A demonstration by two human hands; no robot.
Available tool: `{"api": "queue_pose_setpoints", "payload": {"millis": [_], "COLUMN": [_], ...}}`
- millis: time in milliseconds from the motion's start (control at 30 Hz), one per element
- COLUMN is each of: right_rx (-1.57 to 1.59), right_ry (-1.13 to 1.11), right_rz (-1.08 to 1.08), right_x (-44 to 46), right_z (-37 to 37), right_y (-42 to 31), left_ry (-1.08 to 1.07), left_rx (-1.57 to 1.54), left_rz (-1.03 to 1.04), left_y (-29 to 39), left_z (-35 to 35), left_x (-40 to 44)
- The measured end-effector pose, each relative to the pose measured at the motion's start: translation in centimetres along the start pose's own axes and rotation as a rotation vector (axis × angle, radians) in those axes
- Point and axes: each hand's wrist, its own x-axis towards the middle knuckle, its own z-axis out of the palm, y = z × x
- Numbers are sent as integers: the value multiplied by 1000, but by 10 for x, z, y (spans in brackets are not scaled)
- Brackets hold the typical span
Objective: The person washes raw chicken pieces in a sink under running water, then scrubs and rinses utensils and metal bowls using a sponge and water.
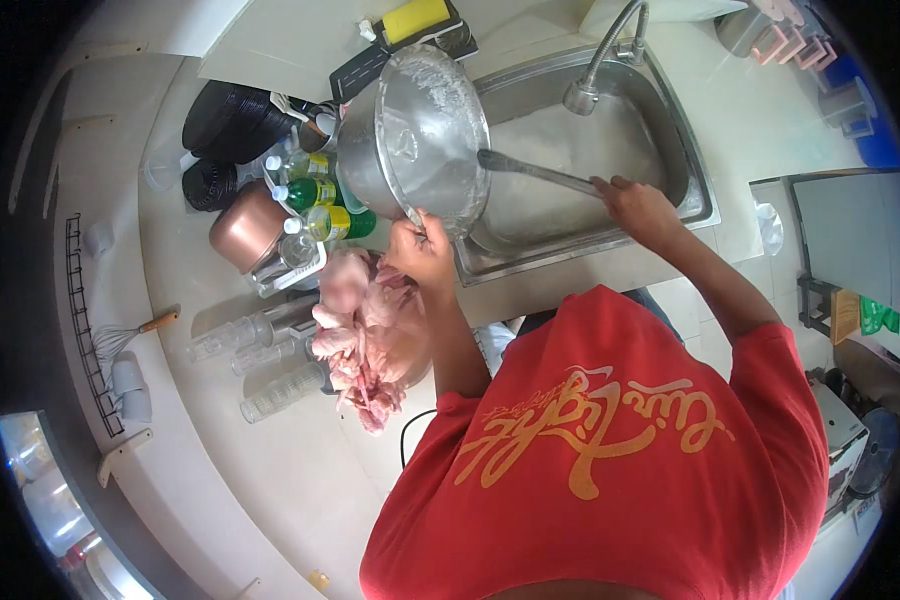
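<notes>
Bench [290, 470] stretches around your work; the steel sink [610, 150] is set into it ahead of you, with its faucet [582, 95] curving over the basin; the metal bowl [415, 140] is tipped on its side at the sink's left edge, its mouth facing the basin and white residue showing inside; raw chicken [370, 330] lies heaped beside your left forearm, below the bowl in view; a copper-coloured pot [247, 228] sits beyond it, next to a group of green-tinted bottles [315, 193]; a long utensil [550, 176] runs from your right side to the bowl's rim, though you cannot tell whether its tip touches; your left hand [420, 248] grips the bowl by its near rim; your right hand [635, 210] is closed around the utensil's handle end.
</notes>
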Motion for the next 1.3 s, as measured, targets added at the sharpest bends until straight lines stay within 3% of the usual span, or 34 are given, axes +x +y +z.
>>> {"api": "queue_pose_setpoints", "payload": {"millis": [100, 200, 400, 600, 700, 800, 933, 1033, 1133, 1233, 1300], "right_rx": [129, 55, 162, 240, 325, 210, 352, 201, 397, 292, 320], "right_ry": [-92, -92, -154, 30, 64, -9, -86, -55, -109, -135, -113], "right_rz": [-113, 45, -72, 61, 7, 20, -175, -18, -219, -62, -107], "right_x": [-8, -4, -7, -3, -5, -11, -21, -18, -21, -23, -27], "right_z": [-6, -5, -9, -19, -29, -27, -30, -34, -33, -37, -35], "right_y": [-8, -7, -1, 9, 2, -15, -26, -31, -22, -25, -21], "left_ry": [-46, -35, -12, 63, 66, 88, 60, 62, 71, 47, 71], "left_rx": [-16, -8, -42, -39, -49, -35, -26, -13, -16, -15, 30], "left_rz": [-28, -48, 20, -40, -28, -30, -27, -6, -5, -2, -9], "left_y": [5, -4, -2, -2, -4, -1, 3, 3, 1, 1, -3], "left_z": [-3, -3, -6, -13, -14, -13, -14, -13, -10, -13, -10], "left_x": [1, -3, 5, 8, 5, 5, 7, 5, 6, 3, 1]}}
